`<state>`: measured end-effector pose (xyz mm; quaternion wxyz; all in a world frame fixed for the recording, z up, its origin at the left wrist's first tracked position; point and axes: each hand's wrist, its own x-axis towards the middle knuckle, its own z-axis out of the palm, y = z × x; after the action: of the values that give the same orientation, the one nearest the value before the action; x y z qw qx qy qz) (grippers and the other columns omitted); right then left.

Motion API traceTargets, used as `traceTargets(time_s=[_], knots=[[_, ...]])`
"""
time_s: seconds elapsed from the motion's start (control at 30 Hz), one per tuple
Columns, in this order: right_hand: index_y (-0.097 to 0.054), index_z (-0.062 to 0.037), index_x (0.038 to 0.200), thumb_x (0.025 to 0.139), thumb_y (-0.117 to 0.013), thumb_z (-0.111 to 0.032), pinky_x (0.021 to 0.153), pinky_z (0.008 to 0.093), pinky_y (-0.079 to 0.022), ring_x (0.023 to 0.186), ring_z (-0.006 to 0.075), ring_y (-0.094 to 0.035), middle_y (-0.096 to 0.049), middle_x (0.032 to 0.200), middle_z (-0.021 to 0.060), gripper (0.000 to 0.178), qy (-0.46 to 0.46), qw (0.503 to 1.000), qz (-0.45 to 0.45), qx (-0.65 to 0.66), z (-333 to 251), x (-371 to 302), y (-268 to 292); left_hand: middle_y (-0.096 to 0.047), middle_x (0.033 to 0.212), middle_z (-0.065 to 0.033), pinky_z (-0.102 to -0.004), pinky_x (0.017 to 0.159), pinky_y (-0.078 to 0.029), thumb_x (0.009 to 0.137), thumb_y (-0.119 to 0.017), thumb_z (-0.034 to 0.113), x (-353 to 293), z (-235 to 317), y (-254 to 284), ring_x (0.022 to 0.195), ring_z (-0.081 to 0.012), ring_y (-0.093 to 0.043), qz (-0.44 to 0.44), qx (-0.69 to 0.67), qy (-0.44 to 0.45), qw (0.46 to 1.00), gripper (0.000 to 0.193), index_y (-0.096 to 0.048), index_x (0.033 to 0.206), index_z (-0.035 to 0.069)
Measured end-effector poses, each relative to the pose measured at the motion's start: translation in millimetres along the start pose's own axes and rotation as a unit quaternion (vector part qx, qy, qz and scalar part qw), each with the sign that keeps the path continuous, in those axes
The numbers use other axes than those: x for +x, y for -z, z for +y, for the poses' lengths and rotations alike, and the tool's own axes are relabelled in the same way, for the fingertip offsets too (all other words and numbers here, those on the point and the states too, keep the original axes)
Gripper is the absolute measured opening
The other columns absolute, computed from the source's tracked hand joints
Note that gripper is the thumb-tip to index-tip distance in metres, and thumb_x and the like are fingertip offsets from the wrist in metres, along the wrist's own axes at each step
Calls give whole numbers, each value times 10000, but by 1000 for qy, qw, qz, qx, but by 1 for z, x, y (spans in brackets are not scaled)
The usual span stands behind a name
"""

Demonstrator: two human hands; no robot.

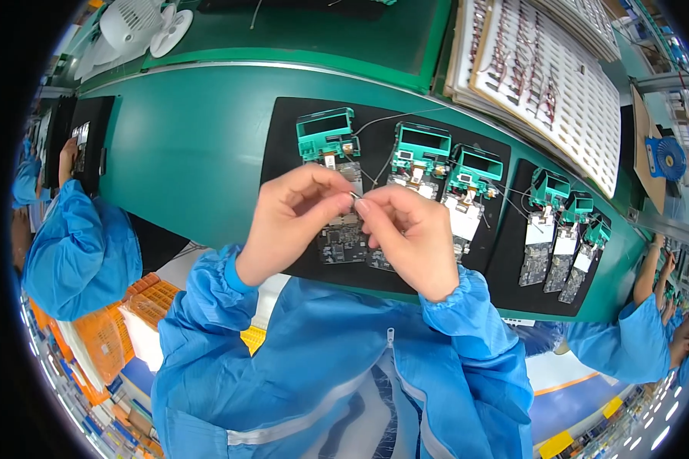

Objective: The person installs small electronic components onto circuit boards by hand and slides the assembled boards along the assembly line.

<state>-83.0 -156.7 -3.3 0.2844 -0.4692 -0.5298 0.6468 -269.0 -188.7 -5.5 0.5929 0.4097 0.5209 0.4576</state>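
My left hand (302,214) and my right hand (409,233) meet over the black mat (291,126), fingertips pinched together. Between them is a small piece (354,196), partly dark and partly shiny; its kind is too small to make out. Just beneath my hands lies a circuit board (343,249), joined to a green plastic frame (325,134) at its far end. My hands hide part of this board and of the one beside it. Two more green frames (423,141) (478,164), with boards attached, lie to the right on the same mat.
Farther right, a second black mat bears several boards (536,249) with green frames. Stacked white trays (547,92) holding small wired parts stand at the back right. A white fan (134,27) is at the back left. Co-workers in blue sleeves (80,245) (624,344) sit on both sides.
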Motion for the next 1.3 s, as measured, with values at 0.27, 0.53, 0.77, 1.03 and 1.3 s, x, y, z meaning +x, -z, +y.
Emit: traceTargets(time_s=[0.27, 0.53, 0.77, 1.03, 1.3], knots=[[-636, -41, 963, 885, -664, -72, 618, 412, -521, 739, 333, -658, -649, 855, 123, 88, 242, 931, 79, -263, 10, 39, -54, -651, 884, -109, -315, 715, -522, 826, -713, -39, 22, 2, 48, 791, -225, -654, 108, 345, -216, 907, 115, -680, 932, -8], [-684, -61, 942, 861, -686, -76, 566, 401, -496, 669, 318, -645, -637, 784, 102, 82, 264, 890, 108, -356, 15, 54, -68, -636, 891, -120, -350, 688, -508, 770, -715, -85, 35, -8, 66, 795, -286, -629, 94, 430, -289, 850, 180, -684, 926, -2], [-644, -55, 973, 825, -686, -68, 591, 402, -509, 732, 266, -650, -608, 800, 79, 155, 247, 875, 95, -404, 18, 54, -72, -629, 905, -105, -348, 684, -502, 756, -732, -76, 37, -17, 73, 821, -276, -625, 78, 435, -314, 840, 200, -693, 936, 2], [-700, -72, 977, 848, -679, -62, 582, 391, -523, 676, 306, -656, -652, 807, 90, 131, 247, 883, 124, -379, 25, 57, -62, -612, 970, -109, -367, 717, -522, 746, -746, -44, 39, -20, 68, 864, -289, -621, 62, 464, -335, 818, 276, -699, 1012, 12], [-723, -72, 992, 783, -734, 20, 578, 366, -538, 697, 276, -661, -642, 911, 104, 229, 247, 846, 276, -385, 22, 17, 14, -621, 1184, -111, -400, 895, -485, 743, -698, 21, 42, -21, 74, 1040, -283, -618, 49, 661, -397, 635, 391, -711, 1134, 36]])
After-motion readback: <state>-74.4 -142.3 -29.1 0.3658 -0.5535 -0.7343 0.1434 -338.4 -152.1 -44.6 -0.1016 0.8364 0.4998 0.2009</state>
